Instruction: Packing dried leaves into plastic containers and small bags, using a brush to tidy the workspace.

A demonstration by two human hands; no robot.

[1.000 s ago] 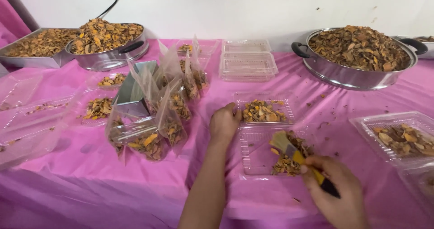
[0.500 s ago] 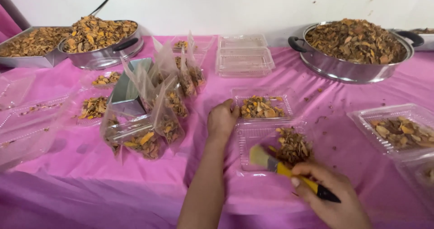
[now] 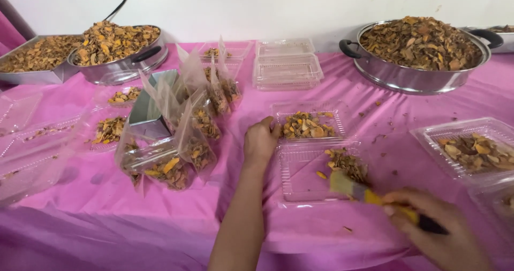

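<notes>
The right hand (image 3: 444,233) grips a yellow-handled brush (image 3: 375,196), bristles over an open clear plastic container (image 3: 300,169) holding dried chips, while the left hand (image 3: 261,141), fingers curled, steadies the container's far-left edge on the pink tabletop (image 3: 375,115).

A matt pink cloth (image 3: 342,233), creased and lying in soft folds, covers the desk. The open clamshell tray (image 3: 310,172) is thin clear plastic with a faint sheen, as are the stacked trays (image 3: 286,67) behind it. Polished steel shines on the handled pan (image 3: 412,75) and the bowl (image 3: 120,67); the pan's grips look like black plastic. Glossy transparent film forms the upright pouches (image 3: 195,118). The dried chips (image 3: 350,164) appear rough, brittle and dull. The brush (image 3: 375,196) in the right hand (image 3: 444,233) shows pale soft bristles, a yellow band and a dark smooth handle.
</notes>
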